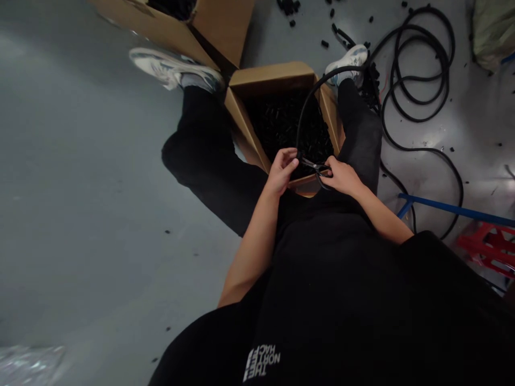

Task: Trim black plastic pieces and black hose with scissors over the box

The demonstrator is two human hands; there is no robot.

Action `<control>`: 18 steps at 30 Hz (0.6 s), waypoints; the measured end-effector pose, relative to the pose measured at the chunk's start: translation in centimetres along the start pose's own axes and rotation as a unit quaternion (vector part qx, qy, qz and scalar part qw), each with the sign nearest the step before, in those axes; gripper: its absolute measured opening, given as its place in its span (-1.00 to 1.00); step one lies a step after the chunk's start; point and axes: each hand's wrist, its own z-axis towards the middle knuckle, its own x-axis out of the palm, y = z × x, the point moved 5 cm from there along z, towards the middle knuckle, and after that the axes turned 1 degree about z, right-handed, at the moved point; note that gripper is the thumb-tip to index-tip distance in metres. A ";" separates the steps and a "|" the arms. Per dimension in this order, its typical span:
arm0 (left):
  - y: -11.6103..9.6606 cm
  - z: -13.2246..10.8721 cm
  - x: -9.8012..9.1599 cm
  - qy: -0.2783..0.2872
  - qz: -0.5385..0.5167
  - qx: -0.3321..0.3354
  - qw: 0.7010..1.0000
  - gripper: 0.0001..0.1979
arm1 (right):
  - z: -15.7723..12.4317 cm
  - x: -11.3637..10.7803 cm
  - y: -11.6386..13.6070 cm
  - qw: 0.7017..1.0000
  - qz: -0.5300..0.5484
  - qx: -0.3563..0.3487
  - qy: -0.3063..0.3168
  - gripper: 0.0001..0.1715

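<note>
My left hand (282, 171) and my right hand (341, 177) meet above an open cardboard box (271, 75) between my knees. My left hand pinches a black cable (304, 107), which arcs up over the box and off to the right. A small metal tool (316, 166), perhaps snips, lies between my hands, with its tip in my right hand's fingers. Its exact type is partly hidden. Many short black pieces (285, 126) fill the box below my hands.
A second cardboard box (219, 27) stands beyond my feet. Loose black pieces (322, 43) lie on the grey floor (100, 214). A black cable coil (420, 64) lies to the right, near a blue metal rail (458, 210) and a red plastic crate (488, 246).
</note>
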 end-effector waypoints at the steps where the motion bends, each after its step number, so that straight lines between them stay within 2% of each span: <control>1: 0.1 0.1 -0.1 -0.009 0.023 0.006 1.000 -0.24 | 0.0 0.1 -0.2 1.000 0.011 0.009 -0.003 -0.62; 4: 0.0 0.2 0.0 -0.024 0.090 0.019 0.996 -0.22 | 0.1 0.7 -0.7 0.998 0.060 0.030 -0.016 -0.68; 6: -0.3 0.0 0.3 -0.021 0.104 0.022 0.994 -0.22 | 0.3 1.3 -1.0 0.994 0.098 0.040 -0.016 -0.64; 9: -0.7 -0.6 1.1 0.024 0.087 0.003 0.996 -0.22 | 0.9 1.8 -0.9 0.991 0.128 0.032 -0.012 -0.50; 12: -1.0 -1.0 1.5 0.067 0.070 -0.011 0.995 -0.26 | 1.3 1.3 -0.4 0.992 0.128 0.004 -0.012 -0.42; 18: -1.1 -0.9 0.8 0.012 0.074 0.000 0.997 -0.25 | 0.3 0.1 -0.1 0.995 0.095 -0.006 0.005 -0.56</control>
